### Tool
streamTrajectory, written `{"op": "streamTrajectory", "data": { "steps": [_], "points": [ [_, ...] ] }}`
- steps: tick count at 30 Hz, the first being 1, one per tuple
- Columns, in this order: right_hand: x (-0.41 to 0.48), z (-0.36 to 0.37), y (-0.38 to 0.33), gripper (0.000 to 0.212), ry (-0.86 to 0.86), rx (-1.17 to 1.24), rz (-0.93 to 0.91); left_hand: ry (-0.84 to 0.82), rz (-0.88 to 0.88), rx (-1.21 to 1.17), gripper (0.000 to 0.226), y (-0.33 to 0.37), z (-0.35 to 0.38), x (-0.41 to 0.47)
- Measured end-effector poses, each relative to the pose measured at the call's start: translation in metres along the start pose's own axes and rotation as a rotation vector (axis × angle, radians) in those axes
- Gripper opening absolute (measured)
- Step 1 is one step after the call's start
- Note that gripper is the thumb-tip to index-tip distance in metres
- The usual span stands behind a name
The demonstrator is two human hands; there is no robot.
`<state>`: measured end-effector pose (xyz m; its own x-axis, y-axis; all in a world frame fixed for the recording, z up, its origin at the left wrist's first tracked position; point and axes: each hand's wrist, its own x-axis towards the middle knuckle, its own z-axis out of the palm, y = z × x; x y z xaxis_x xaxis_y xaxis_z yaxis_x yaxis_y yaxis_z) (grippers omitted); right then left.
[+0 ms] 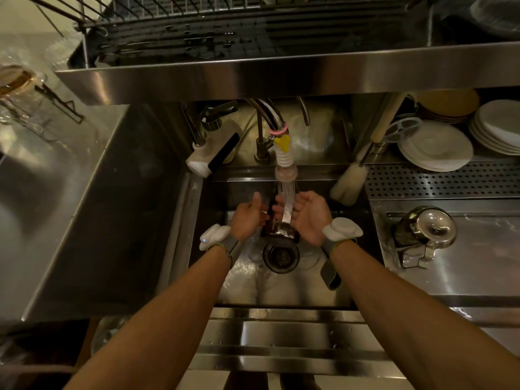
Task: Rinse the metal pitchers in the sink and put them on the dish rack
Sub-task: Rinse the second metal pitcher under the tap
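Water from tap [285,167] runs between my left hand [247,218] and right hand [308,216]; fingers [256,199] released, palms turned inward, likely wetting before pickup. Metal pitcher [426,232] sits tipped on right worktop [478,266], beside sink [253,288], ungrasped.

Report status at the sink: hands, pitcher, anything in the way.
Both open: left hand, right hand, under running tap, holding nothing. The metal pitcher on right counter, untouched. A dark item in sink beneath hands, unidentifiable.
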<state>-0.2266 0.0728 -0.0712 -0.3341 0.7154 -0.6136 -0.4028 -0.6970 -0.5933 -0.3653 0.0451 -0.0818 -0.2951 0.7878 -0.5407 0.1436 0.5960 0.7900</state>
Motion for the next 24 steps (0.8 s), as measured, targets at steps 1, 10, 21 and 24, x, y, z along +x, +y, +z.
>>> {"op": "streamTrajectory", "data": {
  "steps": [1,10,21,24],
  "points": [
    [0.001,0.000,-0.001,0.044,-0.001,0.024,-0.009,0.000,0.003,-0.001,0.053,0.000,0.000,0.000],
    [0.005,0.009,0.009,0.028,0.084,-0.150,-0.034,-0.082,0.155,0.163,0.030,0.008,0.016,-0.002],
    [0.001,-0.006,-0.011,0.035,0.247,-0.374,-0.094,0.058,0.039,0.236,0.033,0.013,0.024,-0.001],
    [0.006,-0.026,-0.010,0.025,0.356,-0.532,-0.171,0.023,-0.057,-0.043,0.027,0.014,0.018,0.002]
  ]
}}
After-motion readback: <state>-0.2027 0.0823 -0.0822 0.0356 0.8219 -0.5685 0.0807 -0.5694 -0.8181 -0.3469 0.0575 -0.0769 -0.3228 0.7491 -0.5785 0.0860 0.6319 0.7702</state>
